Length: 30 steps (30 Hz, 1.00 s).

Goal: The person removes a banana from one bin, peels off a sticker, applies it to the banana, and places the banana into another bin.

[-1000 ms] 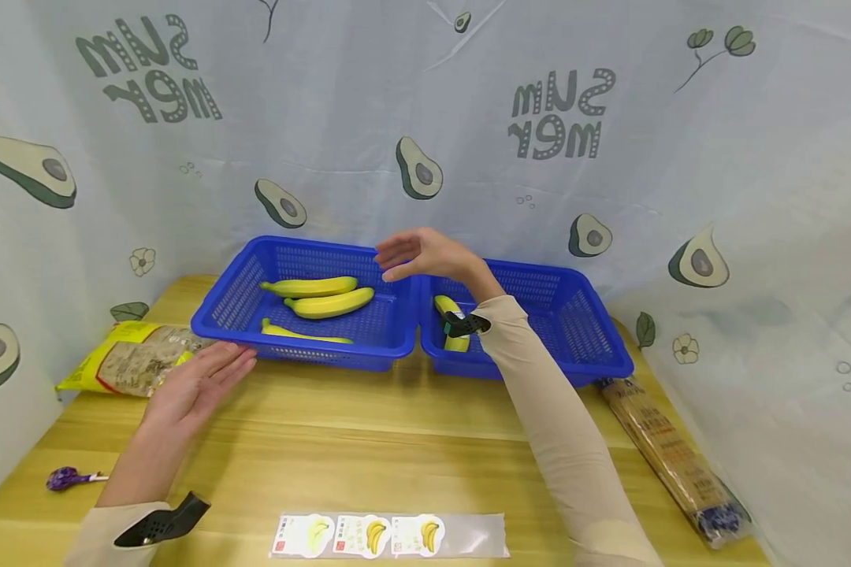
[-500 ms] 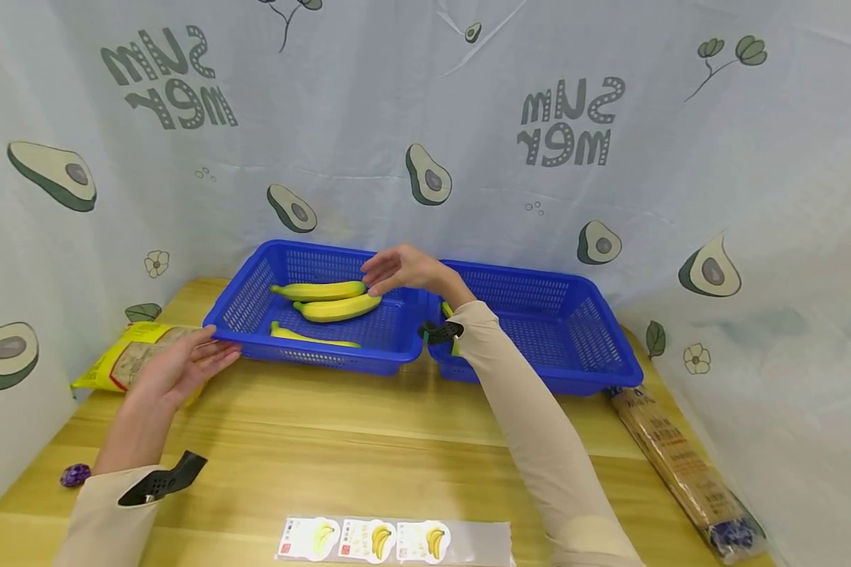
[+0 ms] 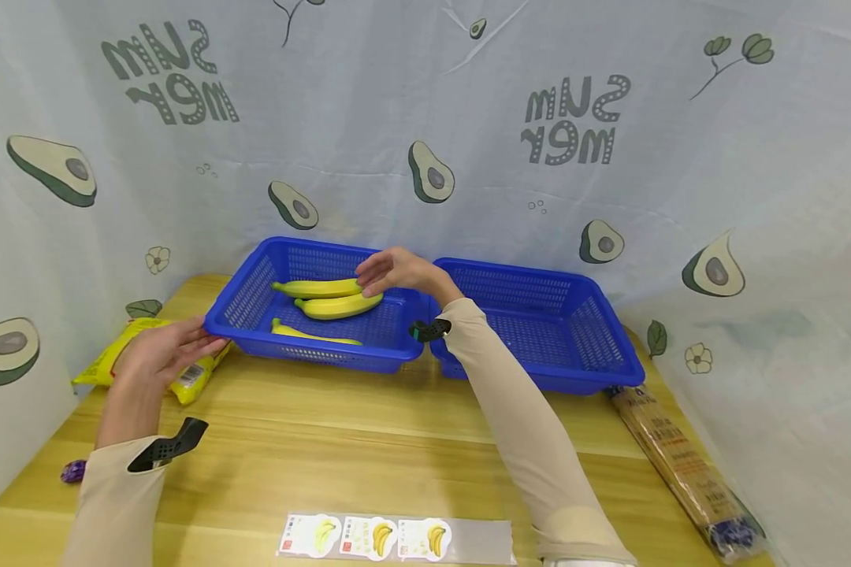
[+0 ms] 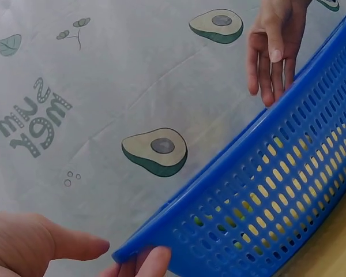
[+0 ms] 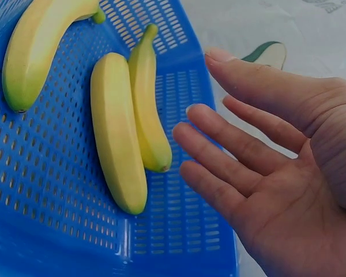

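Observation:
In the head view, the left blue plastic basket [image 3: 383, 361] holds three bananas: two side by side, the rear banana [image 3: 315, 288] and the middle banana [image 3: 336, 305], plus a front banana [image 3: 308, 336] along the near wall. My left hand [image 3: 161, 346] grips the basket's near left corner, thumb at the rim, fingers beneath it, as the left wrist view shows. Palm inward and fingers loosely extended, my right hand [image 3: 400, 272] hovers over the basket's right part, beside the paired bananas. In the right wrist view nothing is between its fingers.
A second blue basket [image 3: 525, 370] stands at the right. A yellow bag [image 3: 195, 378] lies left, a noodle-like packet [image 3: 670, 465] right, a purple-wrapped item [image 3: 73, 472] front left. A strip of banana stickers [image 3: 379, 539] lies at the front. A patterned curtain [image 3: 369, 102] hangs behind.
My left hand has moved left to the basket corner and taken hold of it. My right hand has come left and lower over the bananas; its arm now hides the banana in the right basket.

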Each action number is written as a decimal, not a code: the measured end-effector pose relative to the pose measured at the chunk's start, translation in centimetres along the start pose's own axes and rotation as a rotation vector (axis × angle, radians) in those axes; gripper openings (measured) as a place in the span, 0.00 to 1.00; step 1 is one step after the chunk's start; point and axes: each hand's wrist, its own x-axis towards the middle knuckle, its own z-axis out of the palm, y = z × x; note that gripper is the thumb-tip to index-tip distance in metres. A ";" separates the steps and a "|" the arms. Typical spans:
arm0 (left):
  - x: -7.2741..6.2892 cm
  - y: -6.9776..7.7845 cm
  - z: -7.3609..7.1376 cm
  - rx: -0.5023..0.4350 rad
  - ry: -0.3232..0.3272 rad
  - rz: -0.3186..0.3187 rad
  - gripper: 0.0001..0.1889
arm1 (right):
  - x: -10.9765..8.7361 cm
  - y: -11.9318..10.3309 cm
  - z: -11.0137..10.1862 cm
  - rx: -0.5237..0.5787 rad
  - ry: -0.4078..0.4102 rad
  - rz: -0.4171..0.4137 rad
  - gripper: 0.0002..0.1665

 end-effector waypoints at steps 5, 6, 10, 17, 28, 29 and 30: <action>0.3 0.1 -0.5 -0.122 -0.049 -0.054 0.04 | 0.5 0.1 0.0 0.003 0.007 0.019 0.29; 0.4 0.1 -0.6 -0.145 -0.062 -0.065 0.07 | 0.5 0.2 0.0 0.002 0.006 0.024 0.29; 0.5 -0.2 -0.8 -0.185 -0.087 -0.096 0.14 | 0.8 0.3 0.4 0.006 0.011 0.039 0.29; 0.5 0.0 -1.0 -0.172 -0.109 -0.075 0.16 | 2.2 1.2 0.8 0.023 0.009 0.053 0.29; 0.6 -0.2 -1.0 -0.151 -0.114 -0.072 0.15 | 2.8 3.1 0.8 -0.066 0.084 0.136 0.27; 0.6 -0.2 -1.0 -0.148 -0.114 -0.071 0.15 | 2.8 3.3 0.8 -0.074 0.093 0.142 0.27; 0.6 -0.2 -1.0 -0.148 -0.116 -0.070 0.15 | 2.8 3.4 0.8 -0.080 0.102 0.147 0.28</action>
